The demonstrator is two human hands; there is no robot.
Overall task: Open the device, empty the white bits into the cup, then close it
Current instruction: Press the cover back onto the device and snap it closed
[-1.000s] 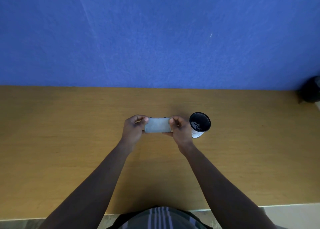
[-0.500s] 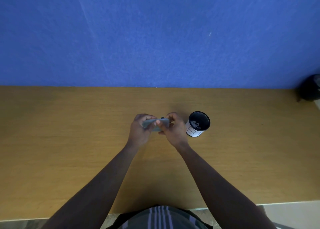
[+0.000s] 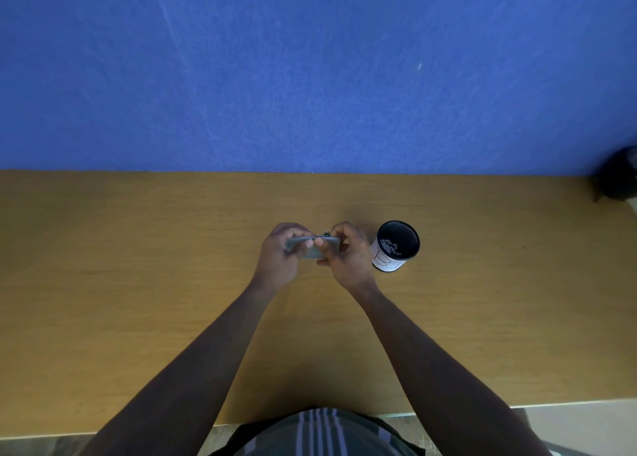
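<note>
Gripping the small grey device (image 3: 312,247) at both ends, the person is holding it just above the table (image 3: 138,283), left of the cup (image 3: 396,248). It is looking light and rigid, probably smooth plastic, so pinching the short edges seems wisest. The left hand (image 3: 281,259) is curling tight round its left end; the right hand (image 3: 348,255) is closing thumb and fingertips on the right. White bits (image 3: 391,246) are lying inside the cup.
</note>
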